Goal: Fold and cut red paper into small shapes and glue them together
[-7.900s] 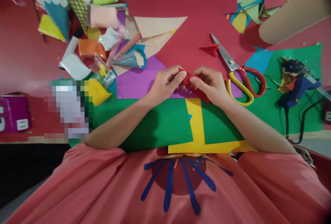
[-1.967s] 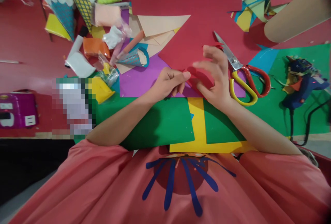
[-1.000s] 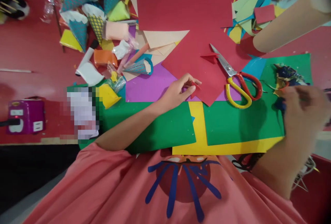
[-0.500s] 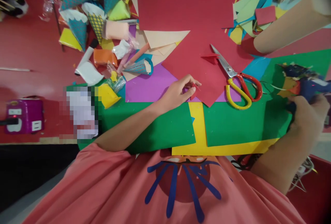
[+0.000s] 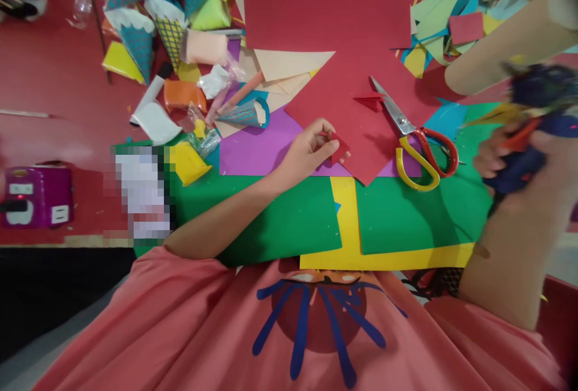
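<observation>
Near the middle, my left hand (image 5: 313, 149) pinches a small folded piece of red paper (image 5: 339, 149) above the red and purple sheets. At the right edge, my right hand (image 5: 508, 159) is wrapped round a dark blue glue gun (image 5: 515, 171) with an orange-red trigger; motion blurs its outline. A pair of scissors (image 5: 404, 129), with one yellow and one red handle, lies partly spread on the red sheet (image 5: 334, 96). Beside its blades rests a small folded red paper (image 5: 370, 102).
Paper cones (image 5: 135, 41), clay packs (image 5: 205, 47) and a marker (image 5: 153, 93) crowd the left. A beige tube (image 5: 506, 47) and paper scraps (image 5: 433, 17) lie upper right. Green sheets (image 5: 415, 216) and a yellow sheet (image 5: 347, 216) are in front. A purple power socket (image 5: 38, 195) stands far left.
My right hand has raised the glue gun up from the green sheet at the right. My left hand has shifted slightly, turning the red paper so more of its face shows.
</observation>
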`<action>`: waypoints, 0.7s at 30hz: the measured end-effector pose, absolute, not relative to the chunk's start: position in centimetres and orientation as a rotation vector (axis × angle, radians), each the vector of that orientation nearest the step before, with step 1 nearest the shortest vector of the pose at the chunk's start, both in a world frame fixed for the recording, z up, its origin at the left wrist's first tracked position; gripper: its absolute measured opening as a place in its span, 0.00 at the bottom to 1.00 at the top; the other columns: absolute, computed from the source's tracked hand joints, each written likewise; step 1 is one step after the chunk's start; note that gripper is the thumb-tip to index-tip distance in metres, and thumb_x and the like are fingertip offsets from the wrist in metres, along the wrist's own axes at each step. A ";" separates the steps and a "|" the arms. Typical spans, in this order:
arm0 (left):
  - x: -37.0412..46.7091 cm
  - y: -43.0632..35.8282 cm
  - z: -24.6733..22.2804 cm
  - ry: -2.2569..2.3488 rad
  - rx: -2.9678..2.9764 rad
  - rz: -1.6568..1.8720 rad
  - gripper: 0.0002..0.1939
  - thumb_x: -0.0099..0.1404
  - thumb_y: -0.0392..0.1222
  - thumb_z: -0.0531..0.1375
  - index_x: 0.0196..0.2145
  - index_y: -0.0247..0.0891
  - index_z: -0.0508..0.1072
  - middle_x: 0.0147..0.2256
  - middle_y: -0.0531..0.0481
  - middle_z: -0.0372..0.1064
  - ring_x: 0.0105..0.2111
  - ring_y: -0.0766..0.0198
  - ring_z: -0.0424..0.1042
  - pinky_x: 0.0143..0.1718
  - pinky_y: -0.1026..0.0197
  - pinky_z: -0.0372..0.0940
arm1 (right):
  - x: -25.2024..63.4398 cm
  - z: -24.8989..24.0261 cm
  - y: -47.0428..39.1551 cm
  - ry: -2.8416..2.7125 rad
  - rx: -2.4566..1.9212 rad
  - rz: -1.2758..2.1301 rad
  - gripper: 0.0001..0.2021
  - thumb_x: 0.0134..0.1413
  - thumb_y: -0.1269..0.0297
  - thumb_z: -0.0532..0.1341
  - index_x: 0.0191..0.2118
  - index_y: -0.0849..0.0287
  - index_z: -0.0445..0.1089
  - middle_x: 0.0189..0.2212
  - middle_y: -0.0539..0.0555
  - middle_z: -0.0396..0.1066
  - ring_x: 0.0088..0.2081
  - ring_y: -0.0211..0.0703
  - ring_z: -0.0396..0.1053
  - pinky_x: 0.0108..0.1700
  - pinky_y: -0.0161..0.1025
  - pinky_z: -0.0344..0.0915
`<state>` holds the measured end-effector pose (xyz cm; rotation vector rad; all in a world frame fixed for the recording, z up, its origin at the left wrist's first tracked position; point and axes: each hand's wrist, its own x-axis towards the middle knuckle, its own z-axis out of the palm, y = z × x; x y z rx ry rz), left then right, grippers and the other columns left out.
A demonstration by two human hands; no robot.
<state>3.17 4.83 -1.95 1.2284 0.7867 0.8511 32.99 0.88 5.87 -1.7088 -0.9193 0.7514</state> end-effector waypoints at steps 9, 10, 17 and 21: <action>2.1 6.0 0.2 0.838 1.121 0.897 0.15 0.60 0.48 0.62 0.31 0.41 0.58 0.20 0.59 0.67 0.22 0.70 0.72 0.26 0.66 0.64 | 26.2 5.1 2.3 -0.748 -1.534 1.104 0.14 0.24 0.76 0.65 0.22 0.55 0.63 0.26 0.48 0.74 0.30 0.36 0.72 0.33 0.35 0.67; 2.0 6.0 0.2 0.846 1.165 0.870 0.13 0.60 0.47 0.62 0.30 0.40 0.60 0.22 0.58 0.69 0.23 0.70 0.72 0.27 0.65 0.65 | 26.0 5.3 2.3 -0.718 -1.516 1.160 0.14 0.24 0.76 0.65 0.22 0.56 0.64 0.25 0.47 0.74 0.29 0.35 0.72 0.32 0.33 0.66; 2.5 4.6 -0.1 0.656 1.552 0.738 0.10 0.58 0.48 0.66 0.28 0.38 0.74 0.45 0.43 0.72 0.51 0.59 0.69 0.51 0.56 0.64 | 23.7 4.4 2.0 -0.629 -1.273 1.919 0.07 0.43 0.63 0.55 0.20 0.57 0.63 0.17 0.48 0.60 0.18 0.30 0.57 0.22 0.33 0.59; 3.2 4.0 -0.6 0.680 1.319 0.703 0.16 0.55 0.53 0.67 0.28 0.36 0.74 0.31 0.49 0.72 0.39 0.63 0.71 0.39 0.61 0.64 | 22.0 3.0 1.6 -0.618 -1.289 1.922 0.10 0.39 0.58 0.63 0.20 0.55 0.61 0.16 0.48 0.60 0.20 0.34 0.58 0.21 0.34 0.58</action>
